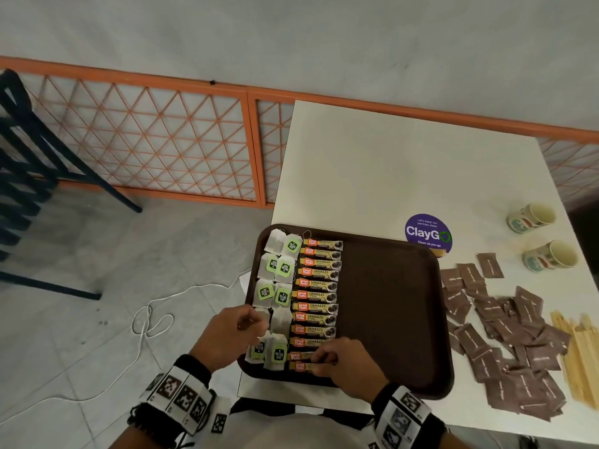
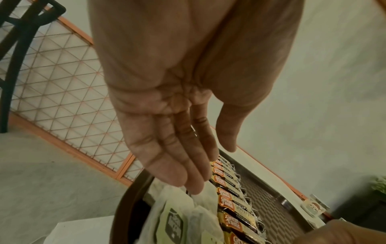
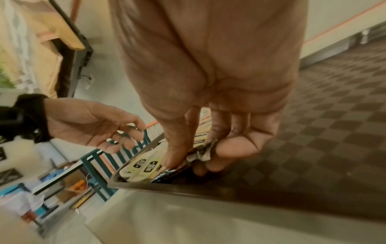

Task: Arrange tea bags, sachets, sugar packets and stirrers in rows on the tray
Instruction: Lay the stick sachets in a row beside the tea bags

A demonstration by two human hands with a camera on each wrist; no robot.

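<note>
A brown tray (image 1: pixel 389 303) holds two columns of white tea bags (image 1: pixel 278 267) with green tags along its left side. Beside them runs a column of Great Taste coffee sachets (image 1: pixel 319 283). My right hand (image 1: pixel 324 359) pinches the dark end of the nearest coffee sachet (image 3: pixel 200 151) between thumb and fingers at the near end of that column. My left hand (image 1: pixel 249 322) hovers just over the near tea bags (image 2: pixel 173 219), its fingers (image 2: pixel 188 181) straight and holding nothing. Brown sugar packets (image 1: pixel 505 345) and wooden stirrers (image 1: pixel 580 354) lie on the table to the right of the tray.
Two paper cups (image 1: pixel 531 218) (image 1: pixel 551 256) lie on their sides at the table's far right. A purple ClayGo sticker (image 1: pixel 428 233) sits behind the tray. The tray's right half is bare. On the floor to the left are a white cable (image 1: pixel 152 319) and a dark chair (image 1: pixel 26 176).
</note>
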